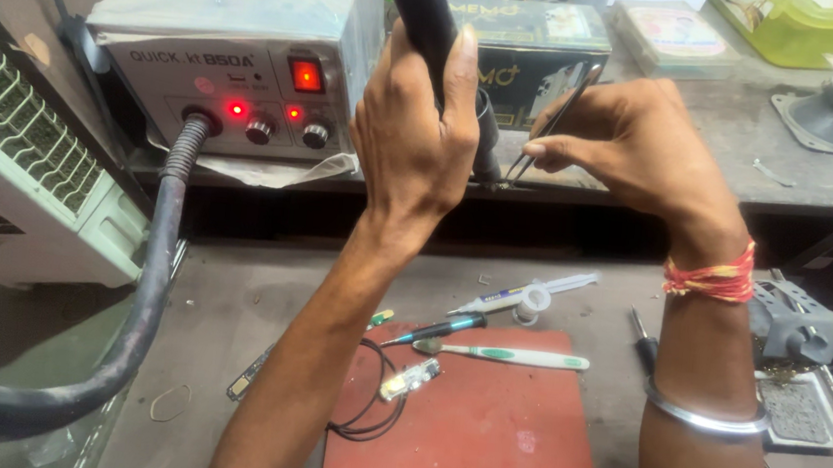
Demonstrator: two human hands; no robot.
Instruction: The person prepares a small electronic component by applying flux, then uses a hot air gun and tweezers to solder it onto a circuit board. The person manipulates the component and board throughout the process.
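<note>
My left hand (416,129) is wrapped tight around the black hot-air handpiece (433,25), nozzle pointing down at the front edge of the raised shelf (813,183). My right hand (635,143) pinches a pair of tweezers (547,125), tips down just beside the nozzle; the piece at the tips is too small to make out. Grey rework station (241,58) sits on the shelf to the left, its red switch and lamps lit, thick hose (146,281) curving off it. On the bench below: red mat (500,432), toothbrush (511,355), syringe (522,295), small circuit board (411,379) with black wire
</note>
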